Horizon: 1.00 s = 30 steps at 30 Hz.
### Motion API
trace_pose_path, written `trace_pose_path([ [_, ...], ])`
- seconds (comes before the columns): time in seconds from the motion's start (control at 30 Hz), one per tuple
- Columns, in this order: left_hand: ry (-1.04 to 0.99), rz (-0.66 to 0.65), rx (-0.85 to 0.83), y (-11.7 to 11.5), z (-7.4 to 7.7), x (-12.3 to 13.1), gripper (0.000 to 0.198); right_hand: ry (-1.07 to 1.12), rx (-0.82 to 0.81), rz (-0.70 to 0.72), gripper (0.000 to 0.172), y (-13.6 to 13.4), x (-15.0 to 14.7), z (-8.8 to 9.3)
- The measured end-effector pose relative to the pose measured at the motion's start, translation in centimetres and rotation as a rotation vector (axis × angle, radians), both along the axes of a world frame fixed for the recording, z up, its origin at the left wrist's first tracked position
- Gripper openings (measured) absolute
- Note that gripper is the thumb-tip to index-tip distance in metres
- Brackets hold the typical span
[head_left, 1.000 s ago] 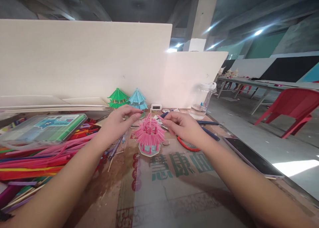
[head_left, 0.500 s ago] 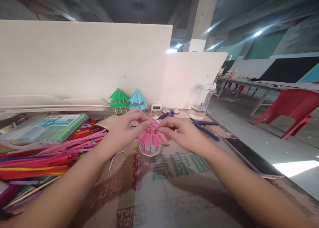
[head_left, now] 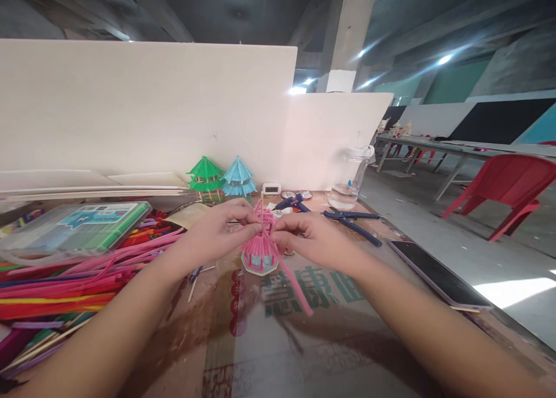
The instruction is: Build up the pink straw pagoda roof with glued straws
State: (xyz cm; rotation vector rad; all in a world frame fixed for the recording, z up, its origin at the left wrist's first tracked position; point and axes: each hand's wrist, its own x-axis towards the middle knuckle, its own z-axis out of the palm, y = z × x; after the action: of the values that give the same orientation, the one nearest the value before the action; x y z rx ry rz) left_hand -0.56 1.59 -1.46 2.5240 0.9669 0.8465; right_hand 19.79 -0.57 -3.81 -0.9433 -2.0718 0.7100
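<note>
A small pink pavilion model (head_left: 259, 260) with a fringed roof and a pale octagonal base stands on the table between my hands. My left hand (head_left: 221, 227) pinches a pink pipe cleaner (head_left: 295, 282) at the model's upper part. From there the strand runs down to the right, its free end hanging over the table. My right hand (head_left: 306, 236) has its thumb and fingers closed at the model's right side, on or against the same pipe cleaner. Both hands partly hide the upper tier, where a thin stick points up.
Left lies a pile of coloured pipe cleaners (head_left: 87, 276) and a clear plastic case (head_left: 78, 224). Green (head_left: 205, 175) and blue (head_left: 238, 176) pavilion models stand behind, near a small digital clock (head_left: 271, 189). Blue-handled pliers (head_left: 356, 227), a water jug (head_left: 346, 181) and a phone (head_left: 436, 273) are right.
A long pink pipe cleaner now sticks out to the lower right from between my fingers; it did not show before. Both hands have shifted slightly lower, and the view has moved a little.
</note>
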Motion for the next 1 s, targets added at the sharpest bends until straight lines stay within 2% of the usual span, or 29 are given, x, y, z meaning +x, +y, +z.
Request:
trace_pose_path([
  [0.13, -0.017, 0.006, 0.021, -0.2, -0.1, 0.3, 0.029, 0.004, -0.028, 0.006, 0.016, 0.2, -0.2, -0.3],
  [0.27, -0.07, -0.002, -0.036, 0.1, -0.1, 0.1, 0.025, 0.02, -0.067, 0.034, 0.014, 0.2, -0.1, -0.3],
  [0.37, -0.086, 0.031, -0.05, 0.2, -0.1, 0.0, 0.025, 0.034, -0.077, 0.038, 0.008, 0.2, 0.0, -0.2],
  [0.47, -0.081, 0.065, -0.022, 0.1, -0.1, 0.2, 0.027, 0.021, -0.043, 0.023, 0.01, 0.4, 0.4, 0.1],
  [0.53, -0.084, 0.129, 0.04, 0.2, -0.3, 0.3, 0.028, 0.031, -0.003, -0.004, 0.012, 0.6, 0.9, 0.3],
  [0.63, -0.071, 0.298, 0.17, 0.9, -0.8, 0.2, 0.034, 0.106, 0.027, -0.104, 0.012, 1.7, 1.9, 0.1],
  [0.73, 0.017, 0.375, 0.088, 2.1, -1.9, 0.1, 0.058, 0.151, -0.009, -0.202, 0.014, 3.6, 2.8, -1.0],
  [0.83, 0.062, 0.335, -0.007, 3.0, -3.0, 0.3, 0.076, 0.194, -0.096, -0.174, 0.017, 5.7, 3.0, -2.7],
  [0.93, 0.038, 0.282, -0.016, 3.1, -3.6, 0.8, 0.073, 0.216, -0.157, -0.089, 0.021, 6.7, 2.7, -3.9],
  [1.0, 0.026, 0.255, -0.042, 2.9, -3.6, 0.9, 0.07, 0.207, -0.184, -0.029, 0.023, 6.6, 2.7, -4.0],
])
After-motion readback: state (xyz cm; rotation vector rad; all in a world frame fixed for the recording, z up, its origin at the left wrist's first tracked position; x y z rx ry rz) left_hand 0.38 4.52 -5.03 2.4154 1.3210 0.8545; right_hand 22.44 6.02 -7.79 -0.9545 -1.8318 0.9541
